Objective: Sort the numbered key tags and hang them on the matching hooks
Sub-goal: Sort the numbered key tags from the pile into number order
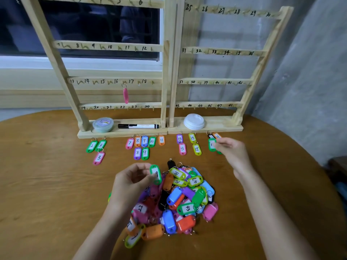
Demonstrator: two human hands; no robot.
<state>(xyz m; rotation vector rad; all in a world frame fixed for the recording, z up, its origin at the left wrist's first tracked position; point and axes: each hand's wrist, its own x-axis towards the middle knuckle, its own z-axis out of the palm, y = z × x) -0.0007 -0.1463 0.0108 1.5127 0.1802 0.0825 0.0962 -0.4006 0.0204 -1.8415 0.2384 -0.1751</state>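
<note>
Fingers (139, 167) of left hand (129, 182) clamp a green plastic key tag (156, 174); right hand (232, 151) blurred, touching another green tag (211, 145), grip unclear.

1. Left rack (109, 46) and right rack (223, 51) stand side by side at the table's (47, 184) far edge.
2. Sorted tags (137, 141) lie in rows just before both bases.
3. Tag pile (180, 199) lies mid-table, before those rows.

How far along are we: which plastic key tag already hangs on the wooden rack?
The pink plastic key tag, hung between the 16 and 17 marks; all others lie on the brown wooden table or are held.
</note>
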